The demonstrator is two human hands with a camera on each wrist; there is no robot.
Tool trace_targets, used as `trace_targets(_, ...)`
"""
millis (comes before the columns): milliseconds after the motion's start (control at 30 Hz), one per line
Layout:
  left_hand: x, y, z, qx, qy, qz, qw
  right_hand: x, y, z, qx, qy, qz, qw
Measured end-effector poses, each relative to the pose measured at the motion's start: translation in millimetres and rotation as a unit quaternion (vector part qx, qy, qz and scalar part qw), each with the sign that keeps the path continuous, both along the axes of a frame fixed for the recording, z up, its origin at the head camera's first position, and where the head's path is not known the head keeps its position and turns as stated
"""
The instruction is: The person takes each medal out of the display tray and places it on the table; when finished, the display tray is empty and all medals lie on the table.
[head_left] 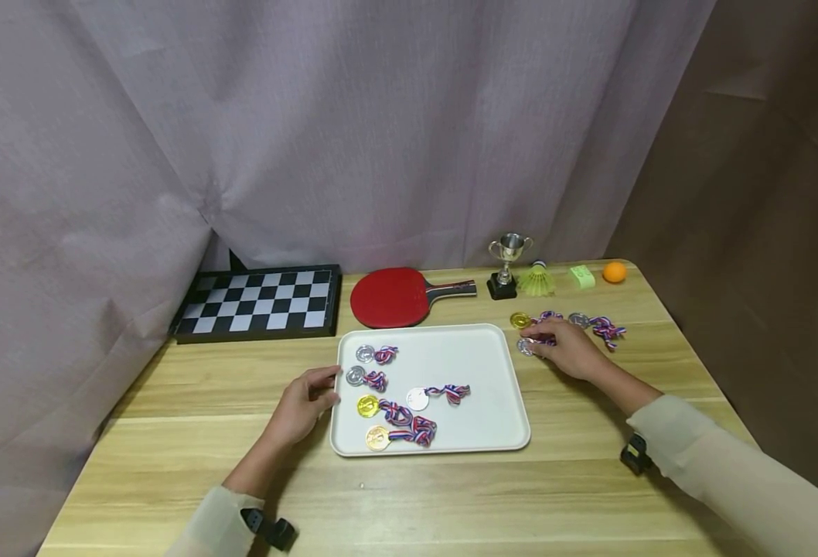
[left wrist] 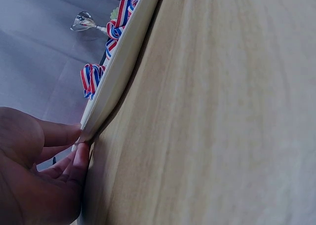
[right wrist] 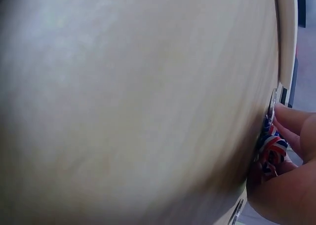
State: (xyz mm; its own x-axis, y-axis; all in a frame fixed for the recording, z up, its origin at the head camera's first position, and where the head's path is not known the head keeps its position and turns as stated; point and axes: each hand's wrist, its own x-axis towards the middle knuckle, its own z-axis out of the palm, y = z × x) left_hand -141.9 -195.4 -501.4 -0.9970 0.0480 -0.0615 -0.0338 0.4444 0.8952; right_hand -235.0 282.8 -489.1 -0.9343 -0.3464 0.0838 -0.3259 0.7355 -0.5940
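Observation:
My left hand (head_left: pixel 298 406) grips the left edge of a white tray (head_left: pixel 478 433); the left wrist view shows thumb and fingers at its rim (left wrist: pixel 106 94). On the tray lie several ribboned medals: silver ones at the upper left, a gold medal (head_left: pixel 368 406) and a paler gold medal (head_left: pixel 377 439) lower down, and a silver medal (head_left: pixel 417 399) near the middle. Right of the tray, my right hand (head_left: pixel 567 352) pinches a silver medal (head_left: pixel 525 346) by its striped ribbon (right wrist: pixel 272 148), low over the table. The palm partly hides that ribbon.
Beside my right hand lie a gold medal (head_left: pixel 519 320) and a silver medal (head_left: pixel 579 319). Along the back stand a chessboard (head_left: pixel 259 302), a red table tennis bat (head_left: pixel 390 298), a trophy cup (head_left: pixel 506 267), a yellow shuttlecock (head_left: pixel 537 280), a green block (head_left: pixel 581 276) and an orange ball (head_left: pixel 614 271).

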Motion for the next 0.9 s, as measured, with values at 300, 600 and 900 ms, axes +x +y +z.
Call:
trace_targets(300,-0.1,0,0.6,0.000,0.000,0.000,1.0000,3.5,0,13.0,-0.003,-0.009,-0.017,1.000)
trace_targets(600,0.5,-1,1.3,0.008,0.007,-0.007,0.9999,11.5,-10,27.0,-0.021,-0.001,-0.012,1.000)
trace_targets(900,0.6,-1,0.6,0.017,0.009,-0.010,0.9998,26.4,-51,37.9,-0.047,-0.010,0.030,0.998)
